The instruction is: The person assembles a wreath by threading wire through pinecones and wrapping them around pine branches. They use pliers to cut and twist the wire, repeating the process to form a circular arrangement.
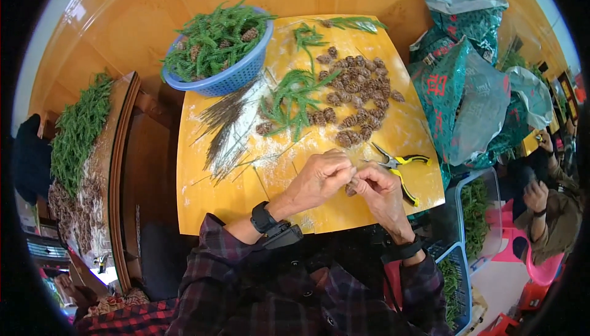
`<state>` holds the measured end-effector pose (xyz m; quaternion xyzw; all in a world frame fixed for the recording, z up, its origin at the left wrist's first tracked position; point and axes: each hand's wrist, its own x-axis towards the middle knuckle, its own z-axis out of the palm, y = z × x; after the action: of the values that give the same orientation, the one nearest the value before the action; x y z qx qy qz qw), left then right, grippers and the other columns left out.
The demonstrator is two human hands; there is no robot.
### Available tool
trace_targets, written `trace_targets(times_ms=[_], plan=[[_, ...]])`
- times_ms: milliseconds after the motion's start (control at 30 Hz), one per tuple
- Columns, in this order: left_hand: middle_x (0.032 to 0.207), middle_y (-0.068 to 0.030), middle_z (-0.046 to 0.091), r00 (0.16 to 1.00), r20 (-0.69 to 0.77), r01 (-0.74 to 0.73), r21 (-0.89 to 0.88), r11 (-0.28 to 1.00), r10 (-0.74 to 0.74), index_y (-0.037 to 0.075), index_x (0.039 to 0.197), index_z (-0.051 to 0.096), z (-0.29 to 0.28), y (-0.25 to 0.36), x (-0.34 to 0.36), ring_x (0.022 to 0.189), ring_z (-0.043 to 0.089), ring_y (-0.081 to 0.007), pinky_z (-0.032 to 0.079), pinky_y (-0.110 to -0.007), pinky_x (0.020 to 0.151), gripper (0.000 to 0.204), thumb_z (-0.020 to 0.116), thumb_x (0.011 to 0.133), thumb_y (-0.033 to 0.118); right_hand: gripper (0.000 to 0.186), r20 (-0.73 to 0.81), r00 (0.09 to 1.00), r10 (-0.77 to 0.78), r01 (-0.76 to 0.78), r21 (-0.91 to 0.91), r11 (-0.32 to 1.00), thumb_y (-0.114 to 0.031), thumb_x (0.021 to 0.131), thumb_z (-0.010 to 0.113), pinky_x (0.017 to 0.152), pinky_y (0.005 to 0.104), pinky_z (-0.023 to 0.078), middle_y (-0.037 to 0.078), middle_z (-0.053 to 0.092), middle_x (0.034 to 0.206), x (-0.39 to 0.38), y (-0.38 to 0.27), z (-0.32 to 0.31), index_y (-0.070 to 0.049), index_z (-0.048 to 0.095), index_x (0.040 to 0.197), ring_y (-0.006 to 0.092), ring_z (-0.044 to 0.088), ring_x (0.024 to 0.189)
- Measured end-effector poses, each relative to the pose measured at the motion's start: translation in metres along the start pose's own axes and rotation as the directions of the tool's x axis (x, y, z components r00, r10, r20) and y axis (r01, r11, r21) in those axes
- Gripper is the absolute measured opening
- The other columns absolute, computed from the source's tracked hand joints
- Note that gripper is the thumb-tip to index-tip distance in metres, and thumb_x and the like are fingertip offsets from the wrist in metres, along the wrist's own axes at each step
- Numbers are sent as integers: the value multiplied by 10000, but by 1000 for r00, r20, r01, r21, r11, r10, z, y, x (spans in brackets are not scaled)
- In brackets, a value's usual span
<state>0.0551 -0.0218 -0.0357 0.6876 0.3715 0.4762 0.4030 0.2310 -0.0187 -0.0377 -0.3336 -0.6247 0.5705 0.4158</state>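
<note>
My left hand and my right hand meet over the front of the yellow board. My right hand pinches a brown pine cone. My left fingers are closed against it, and what they grip is hidden. Beside my right hand lie yellow-handled pliers. Behind my hands are a pile of pine cones and green artificial pine sprigs. A bundle of dark wires lies left on white flakes.
A blue basket of greenery stands back left. Teal bags crowd the right, above plastic baskets of sprigs. A side table holds greenery at left. At far right another person's hand and sleeve show; other hands appear lower left.
</note>
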Motion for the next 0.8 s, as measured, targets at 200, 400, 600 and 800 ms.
trace_targets(times_ms=[200,400,600,800], plan=[[826,-125,500,906,-353,78,679,730,232,-31,837,552,-40,2,16,839,496,-269,420,-360,755,79,596,783,5,78,-16,998,57,-56,74,996,-15,862,615,606,232,471,30,539,734,0,3,-2,32,601,801,104,555,643],[931,-139,511,899,-409,296,829,475,155,-31,933,589,-59,-14,15,903,475,-283,408,-361,810,189,619,747,-29,78,-15,997,78,-76,94,993,-17,859,620,619,234,478,27,535,719,0,-1,1,26,598,798,104,560,650],[959,-111,544,771,-464,122,780,613,436,-27,972,604,-80,-3,18,831,499,-231,413,-355,812,167,616,815,30,69,-58,998,4,5,149,989,-19,865,609,647,244,482,53,542,871,-3,-1,-1,24,603,811,114,569,705],[862,-46,589,800,-553,132,-219,967,-235,-15,916,620,-52,4,13,755,542,-138,428,-300,743,184,563,901,159,88,-162,985,-56,86,188,978,-51,883,591,650,248,467,90,511,1108,-5,-5,-13,5,609,817,132,589,723]])
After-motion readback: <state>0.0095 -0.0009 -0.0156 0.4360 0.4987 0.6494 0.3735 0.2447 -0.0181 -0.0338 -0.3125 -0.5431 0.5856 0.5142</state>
